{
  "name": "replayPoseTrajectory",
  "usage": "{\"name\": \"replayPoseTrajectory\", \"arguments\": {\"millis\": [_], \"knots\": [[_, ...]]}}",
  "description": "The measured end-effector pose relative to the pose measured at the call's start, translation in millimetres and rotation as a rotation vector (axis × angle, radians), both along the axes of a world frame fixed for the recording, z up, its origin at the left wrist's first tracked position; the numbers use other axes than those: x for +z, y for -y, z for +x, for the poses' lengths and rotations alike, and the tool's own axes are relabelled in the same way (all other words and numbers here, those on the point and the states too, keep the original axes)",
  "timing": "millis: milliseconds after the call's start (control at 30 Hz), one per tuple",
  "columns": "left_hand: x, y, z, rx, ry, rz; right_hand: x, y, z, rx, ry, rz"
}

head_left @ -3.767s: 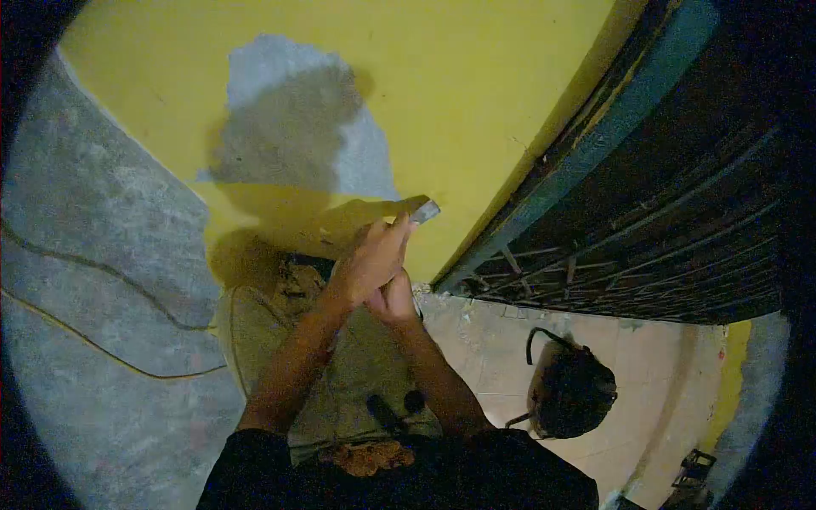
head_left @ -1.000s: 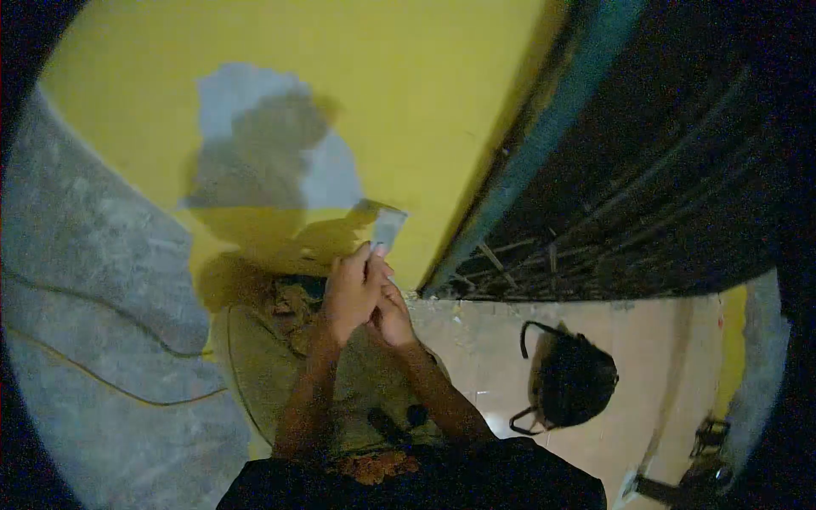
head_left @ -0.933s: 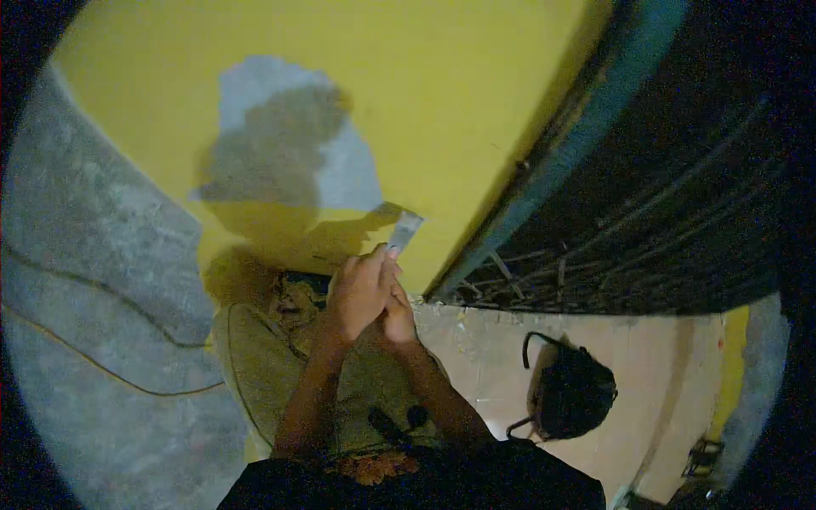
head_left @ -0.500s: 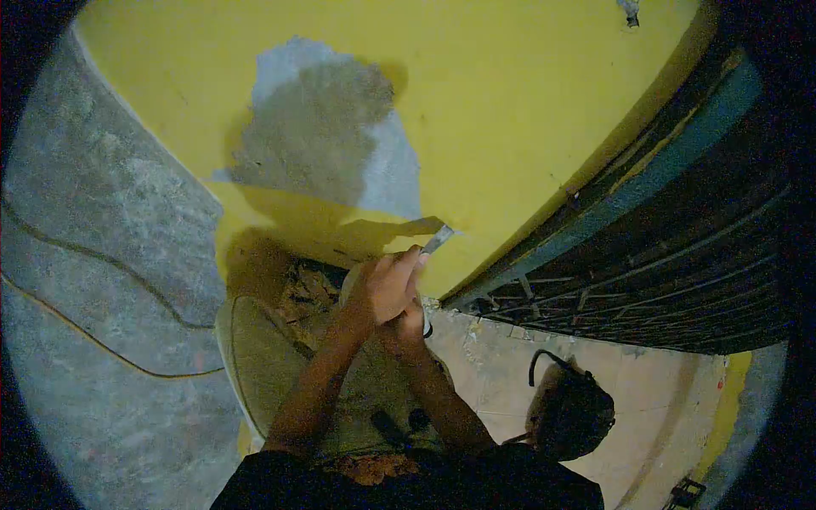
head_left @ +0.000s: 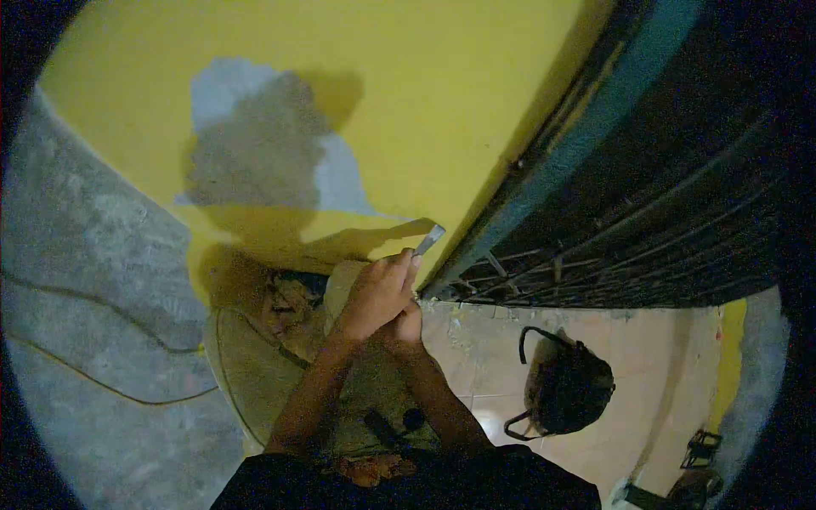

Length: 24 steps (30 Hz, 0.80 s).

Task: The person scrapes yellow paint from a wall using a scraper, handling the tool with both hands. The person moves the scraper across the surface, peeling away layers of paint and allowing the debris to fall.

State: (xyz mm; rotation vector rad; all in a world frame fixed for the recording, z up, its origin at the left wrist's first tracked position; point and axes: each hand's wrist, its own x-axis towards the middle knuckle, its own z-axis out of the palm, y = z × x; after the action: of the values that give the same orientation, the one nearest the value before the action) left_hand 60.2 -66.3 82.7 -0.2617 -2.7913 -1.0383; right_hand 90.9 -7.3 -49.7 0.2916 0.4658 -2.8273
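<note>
My left hand [head_left: 374, 297] is closed around a narrow flat-bladed scraper [head_left: 430, 240], its metal blade pointing up and right. Tucked under it, my right hand [head_left: 406, 325] is closed at the handle end, most of its fingers hidden behind the left. The blade tip lies against the yellow wall [head_left: 425, 119], close to the wall's right edge. A thin pale line runs from the tip back to a large bare grey patch [head_left: 340, 174] on the wall, partly covered by my shadow.
A dark metal grille with a teal frame [head_left: 586, 127] stands to the right. On the tiled floor [head_left: 484, 374] sits a black bag [head_left: 571, 387] with straps. A cable [head_left: 110, 387] crosses the grey concrete [head_left: 102, 323] at left. Below my arms is an olive padded surface [head_left: 255, 365] with debris.
The view has swung right, so the wall patch sits further left and more of the grille and floor shows. The blade tip has moved right along the wall, nearer its edge.
</note>
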Motion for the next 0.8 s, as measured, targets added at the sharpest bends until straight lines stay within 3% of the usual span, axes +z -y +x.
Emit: {"name": "replayPoseTrajectory", "arguments": {"millis": [133, 233, 367, 433, 500, 667, 800], "knots": [[10.8, -0.9, 3.3, 0.019, 0.029, -0.011, 34.8, -8.3, 3.4, 0.126, -0.071, 0.114], [5.8, 12.1, 4.8, 0.030, -0.012, 0.098, 25.2, 1.6, -4.7, 0.144, -0.181, 0.246], [4.9, 25.9, 1.9, -0.001, 0.016, 0.162, 21.8, 11.6, -3.5, 0.234, -0.151, 0.187], [-2.6, 31.1, -4.6, -0.045, 0.047, 0.152, 35.9, 16.4, -6.6, 0.212, -0.310, -0.089], [-19.5, 34.6, -13.5, -0.019, 0.249, 0.110, 30.8, 22.8, -8.5, 0.204, -0.334, -0.097], [2.2, 33.3, -6.2, -0.006, 0.124, -0.070, -12.2, 19.3, -8.4, 0.184, -0.294, -0.061], [2.2, 34.5, 0.9, 0.017, 0.061, -0.126, -61.0, 19.5, -3.6, 0.246, -0.595, 0.651]]}}
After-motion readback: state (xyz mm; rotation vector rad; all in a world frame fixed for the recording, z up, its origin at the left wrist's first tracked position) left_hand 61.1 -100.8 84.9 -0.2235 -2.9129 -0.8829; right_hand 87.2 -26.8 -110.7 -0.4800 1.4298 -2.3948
